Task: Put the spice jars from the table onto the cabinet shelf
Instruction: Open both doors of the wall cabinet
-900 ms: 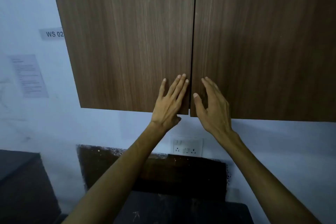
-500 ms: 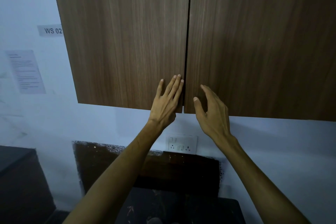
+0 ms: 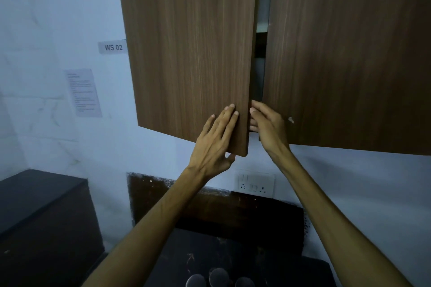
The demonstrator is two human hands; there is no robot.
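A brown wooden wall cabinet fills the upper view. Its left door (image 3: 191,53) stands slightly ajar, and its right door (image 3: 349,53) too, with a dark gap between them that shows a shelf edge (image 3: 261,31) inside. My left hand (image 3: 215,137) grips the lower corner of the left door, fingers flat on its front and thumb under its edge. My right hand (image 3: 268,123) hooks its fingers behind the inner edge of the right door. The round lids of three spice jars (image 3: 219,277) show on the dark table (image 3: 291,270) at the bottom edge, between my forearms.
A white socket plate (image 3: 255,185) sits on the wall below the cabinet. A dark counter block (image 3: 42,216) stands at the lower left. A "WS 02" label (image 3: 113,47) and a printed sheet (image 3: 84,92) hang on the white wall at left.
Both doors were shut and my hands lay flat near the seam. Now both doors have swung out a little, a gap has opened, and my fingers curl around the door edges.
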